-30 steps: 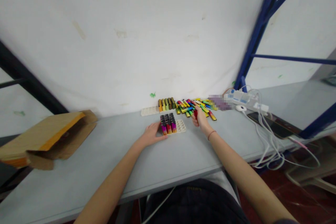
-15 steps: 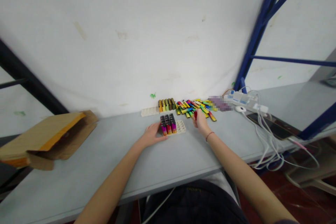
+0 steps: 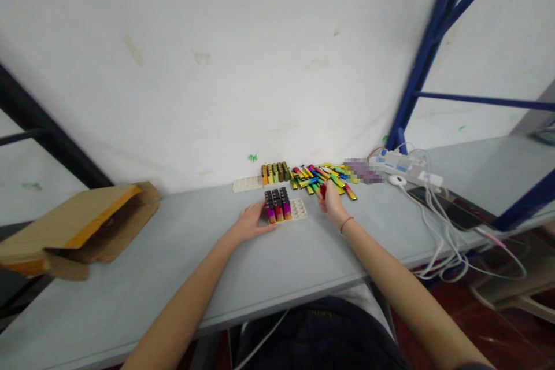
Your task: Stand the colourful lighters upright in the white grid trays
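My left hand (image 3: 249, 223) rests on the grey table (image 3: 182, 277) with its fingers flat against the left side of a white tray (image 3: 299, 208) that holds several upright lighters (image 3: 277, 204). My right hand (image 3: 332, 201) is closed round a red lighter (image 3: 323, 189) just right of that tray. A loose pile of colourful lighters (image 3: 323, 177) lies right behind it by the wall. A second white tray (image 3: 247, 184) with a row of yellow and green lighters (image 3: 274, 172) stands at the back.
An open brown cardboard box (image 3: 78, 231) lies on its side at the left. A power strip (image 3: 405, 166) with white cables (image 3: 442, 231) and a dark phone (image 3: 448, 206) are at the right. Blue rack posts (image 3: 427, 49) rise at the right.
My right hand with the red lighter has drawn back slightly from the pile towards the tray. My left hand has stayed put.
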{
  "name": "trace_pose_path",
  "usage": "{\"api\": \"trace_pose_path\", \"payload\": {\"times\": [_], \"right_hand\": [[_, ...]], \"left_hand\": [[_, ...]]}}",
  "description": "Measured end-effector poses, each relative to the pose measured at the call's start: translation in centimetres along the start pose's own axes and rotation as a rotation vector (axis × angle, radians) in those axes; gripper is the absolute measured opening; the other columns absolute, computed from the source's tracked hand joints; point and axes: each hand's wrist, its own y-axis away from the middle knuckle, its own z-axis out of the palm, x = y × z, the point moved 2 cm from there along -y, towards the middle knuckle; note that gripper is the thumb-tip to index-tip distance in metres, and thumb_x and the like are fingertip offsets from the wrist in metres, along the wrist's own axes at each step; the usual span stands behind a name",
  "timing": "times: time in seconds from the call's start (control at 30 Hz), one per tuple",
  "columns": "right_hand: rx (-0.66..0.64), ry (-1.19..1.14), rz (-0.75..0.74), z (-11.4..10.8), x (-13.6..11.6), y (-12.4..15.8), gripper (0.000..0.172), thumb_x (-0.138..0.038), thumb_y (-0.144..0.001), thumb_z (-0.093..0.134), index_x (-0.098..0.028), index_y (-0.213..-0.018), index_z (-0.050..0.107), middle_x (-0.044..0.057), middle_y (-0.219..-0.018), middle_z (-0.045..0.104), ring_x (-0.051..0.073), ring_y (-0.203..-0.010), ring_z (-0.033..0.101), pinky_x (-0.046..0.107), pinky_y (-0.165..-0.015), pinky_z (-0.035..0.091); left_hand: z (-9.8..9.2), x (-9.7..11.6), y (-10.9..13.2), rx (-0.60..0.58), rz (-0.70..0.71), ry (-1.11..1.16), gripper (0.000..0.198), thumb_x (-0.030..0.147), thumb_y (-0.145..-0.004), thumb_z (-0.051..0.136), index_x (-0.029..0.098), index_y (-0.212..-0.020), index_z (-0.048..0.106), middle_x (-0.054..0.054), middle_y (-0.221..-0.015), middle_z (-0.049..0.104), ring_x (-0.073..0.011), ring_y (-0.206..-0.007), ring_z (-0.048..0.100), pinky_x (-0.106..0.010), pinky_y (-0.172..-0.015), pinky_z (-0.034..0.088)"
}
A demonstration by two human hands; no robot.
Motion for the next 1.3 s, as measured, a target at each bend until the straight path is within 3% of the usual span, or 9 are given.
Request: {"api": "trace_pose_path", "payload": {"times": [0.1, 0.2, 0.37, 0.53, 0.63, 0.77, 0.9, 1.1, 1.3], "right_hand": [[0.021, -0.115, 0.14, 0.2, 0.2, 0.1, 0.05, -0.058, -0.087, 0.023, -0.024, -0.051, 0.028, -0.006, -0.039, 0.019, 0.008, -0.032, 0.013, 0.024, -0.034, 0.01], [0.08, -0.112, 0.109, 0.4, 0.5, 0.0, 0.049, -0.06, -0.087, 0.026, -0.024, -0.054, 0.03, -0.006, -0.039, 0.021, 0.008, -0.032, 0.015, 0.024, -0.034, 0.012], [0.069, -0.024, -0.115, 1.2, 0.9, -0.4, 0.038, -0.058, -0.083, 0.04, -0.023, -0.066, 0.037, -0.004, -0.051, 0.04, 0.011, -0.042, 0.036, 0.024, -0.04, 0.029], [0.053, 0.198, -0.426, 1.9, 0.7, 0.3, 0.019, -0.039, -0.078, 0.053, -0.021, -0.08, 0.05, 0.0, -0.075, 0.057, 0.016, -0.073, 0.053, 0.027, -0.065, 0.044], [0.038, 0.285, -0.542, 2.3, 0.5, 0.9, 0.025, -0.04, -0.077, 0.056, -0.019, -0.09, 0.058, 0.005, -0.09, 0.062, 0.018, -0.081, 0.055, 0.029, -0.07, 0.044], [-0.009, 0.308, -0.574, 2.9, 0.8, 1.2, 0.027, -0.04, -0.081, 0.054, -0.018, -0.094, 0.062, 0.007, -0.094, 0.065, 0.019, -0.085, 0.058, 0.03, -0.073, 0.046], [-0.038, 0.395, -0.606, 3.1, 1.8, 0.8, 0.026, -0.038, -0.084, 0.053, -0.018, -0.098, 0.063, 0.008, -0.098, 0.068, 0.02, -0.088, 0.061, 0.033, -0.078, 0.048], [0.052, 0.619, -0.732, 3.5, 2.6, -0.3, 0.024, -0.03, -0.084, 0.056, -0.017, -0.104, 0.064, 0.011, -0.106, 0.067, 0.023, -0.1, 0.059, 0.037, -0.091, 0.044], [0.004, 0.782, -0.743, 3.8, 2.4, -0.7, 0.016, -0.025, -0.087, 0.051, -0.018, -0.095, 0.063, 0.008, -0.086, 0.066, 0.022, -0.083, 0.056, 0.033, -0.078, 0.045]], "left_hand": [[-0.2, 0.2, 0.1, -0.001, -0.017, 0.008, 0.076, 0.056, -0.074, 0.065, 0.015, -0.133, 0.045, -0.016, -0.127, 0.056, -0.0346, -0.115, 0.052, -0.046, -0.097, 0.038], [-0.2, 0.3, 0.1, 0.005, -0.031, 0.013, 0.077, 0.057, -0.073, 0.065, 0.015, -0.134, 0.044, -0.015, -0.128, 0.056, -0.0346, -0.114, 0.052, -0.047, -0.098, 0.038], [-0.2, 0.0, 0.1, 0.0, -0.043, 0.029, 0.08, 0.059, -0.073, 0.064, 0.013, -0.135, 0.044, -0.015, -0.129, 0.056, -0.0351, -0.115, 0.052, -0.047, -0.1, 0.038], [-0.4, -0.2, -0.1, -0.019, -0.027, 0.055, 0.078, 0.056, -0.073, 0.065, 0.013, -0.135, 0.045, -0.015, -0.129, 0.056, -0.0348, -0.115, 0.052, -0.047, -0.099, 0.038], [-0.5, -0.3, -0.1, -0.026, -0.015, 0.074, 0.081, 0.056, -0.073, 0.065, 0.013, -0.137, 0.042, -0.016, -0.133, 0.053, -0.0346, -0.117, 0.051, -0.046, -0.1, 0.038], [-0.3, -0.5, 0.0, -0.025, -0.039, 0.103, 0.094, 0.058, -0.072, 0.065, 0.012, -0.145, 0.029, -0.017, -0.14, 0.046, -0.0348, -0.124, 0.046, -0.046, -0.103, 0.035], [-0.1, -0.7, 0.0, -0.031, -0.066, 0.106, 0.101, 0.059, -0.072, 0.065, 0.011, -0.148, 0.021, -0.018, -0.137, 0.049, -0.036, -0.124, 0.046, -0.046, -0.103, 0.034], [0.0, -0.6, 0.0, -0.042, -0.064, 0.102, 0.1, 0.059, -0.072, 0.065, 0.011, -0.148, 0.021, -0.017, -0.14, 0.046, -0.0358, -0.123, 0.046, -0.046, -0.102, 0.034], [0.0, -0.6, 0.0, -0.053, -0.072, 0.095, 0.103, 0.06, -0.072, 0.065, 0.012, -0.15, 0.017, -0.017, -0.136, 0.049, -0.0353, -0.121, 0.048, -0.046, -0.102, 0.034]]}}
